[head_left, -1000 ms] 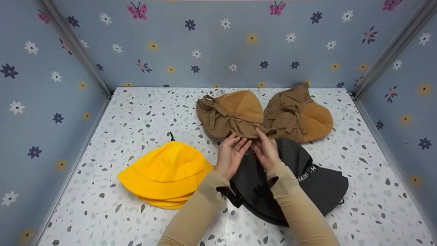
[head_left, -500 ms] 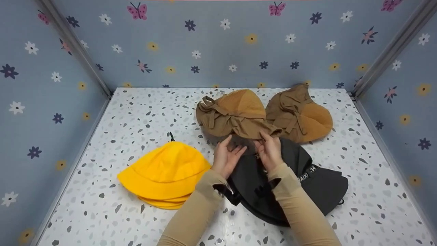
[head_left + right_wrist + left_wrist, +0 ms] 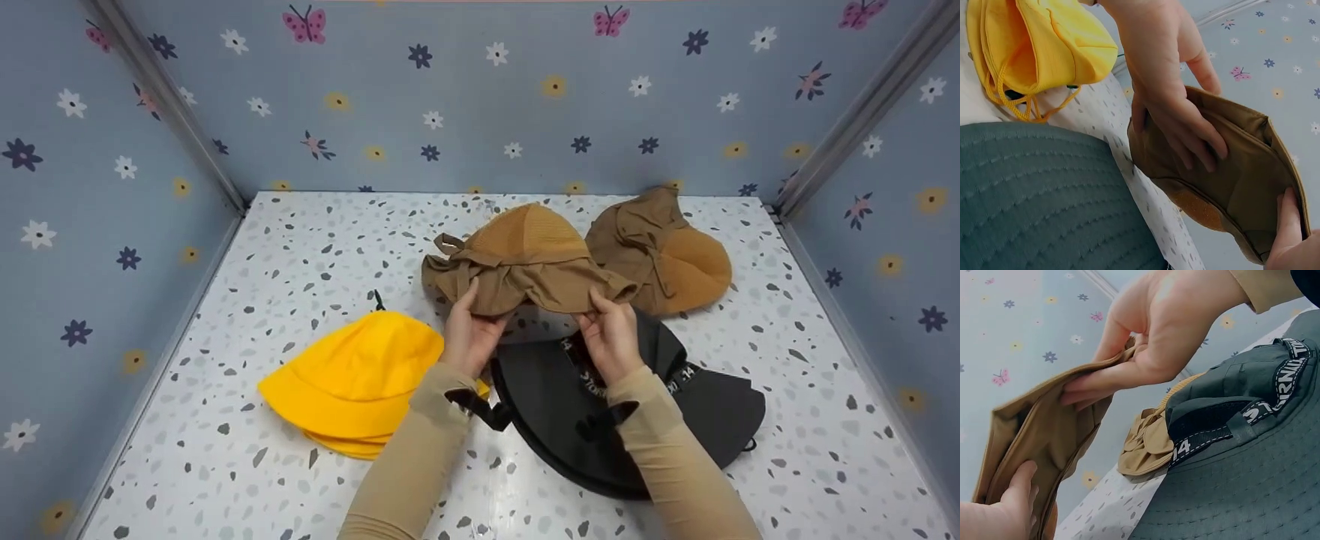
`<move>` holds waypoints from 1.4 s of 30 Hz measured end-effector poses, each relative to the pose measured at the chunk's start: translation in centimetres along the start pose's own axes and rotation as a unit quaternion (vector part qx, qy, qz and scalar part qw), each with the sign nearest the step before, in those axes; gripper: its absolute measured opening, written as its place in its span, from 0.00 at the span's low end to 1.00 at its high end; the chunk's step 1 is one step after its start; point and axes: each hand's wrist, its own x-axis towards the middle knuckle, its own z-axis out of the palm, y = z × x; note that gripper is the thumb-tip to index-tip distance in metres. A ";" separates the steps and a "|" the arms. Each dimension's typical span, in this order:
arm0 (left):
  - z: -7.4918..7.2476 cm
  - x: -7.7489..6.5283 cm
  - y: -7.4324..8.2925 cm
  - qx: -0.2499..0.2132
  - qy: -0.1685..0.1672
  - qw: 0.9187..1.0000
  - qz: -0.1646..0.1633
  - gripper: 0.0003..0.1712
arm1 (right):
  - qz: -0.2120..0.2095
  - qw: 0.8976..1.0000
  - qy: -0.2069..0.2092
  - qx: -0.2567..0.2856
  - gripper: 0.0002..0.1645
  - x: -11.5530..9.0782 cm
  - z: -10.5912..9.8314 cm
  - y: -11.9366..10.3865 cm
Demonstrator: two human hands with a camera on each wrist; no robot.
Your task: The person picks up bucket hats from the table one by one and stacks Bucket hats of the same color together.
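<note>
A brown sun hat with an orange-tan crown and a cloth tie is held by its near brim between both hands. My left hand pinches the brim's left part, thumb on top and fingers beneath. My right hand pinches the right part in the same way. The wrist views look into the hat's underside, with fingers of both hands inside the brim. Under and beside my right forearm lie dark hats with a lettered band.
Stacked yellow bucket hats lie at the left, close to my left forearm. A second brown hat rests at the back right, behind the black hats. Flowered panels enclose the speckled table.
My hands have spread apart along the brim, and the left one has come to grip it. The brown hat has turned to face me and shifted slightly nearer.
</note>
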 end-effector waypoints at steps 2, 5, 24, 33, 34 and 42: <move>-0.2 0.2 0.2 0.004 0.007 1.000 0.002 0.31 | 0.001 1.000 0.006 0.002 0.19 0.1 -0.2 -0.3; -0.5 0.2 0.6 0.015 0.018 1.000 0.013 0.33 | 0.000 1.000 0.012 0.003 0.11 0.4 -0.6 -0.6; -0.4 -0.2 -0.6 0.091 0.026 0.985 0.145 0.66 | -0.023 1.000 -0.018 0.001 0.44 0.0 -0.2 0.2; -0.5 -0.6 -1.5 0.109 0.014 0.980 0.168 0.66 | -0.050 0.998 -0.037 -0.005 0.53 -0.1 0.5 1.3; -0.6 -0.6 -1.5 0.111 0.015 0.979 0.169 0.66 | -0.049 0.998 -0.039 -0.002 0.54 -0.1 0.5 1.3; -0.6 -0.5 -0.6 0.133 0.042 0.978 0.155 0.62 | -0.045 0.998 -0.040 -0.015 0.59 0.7 0.4 1.1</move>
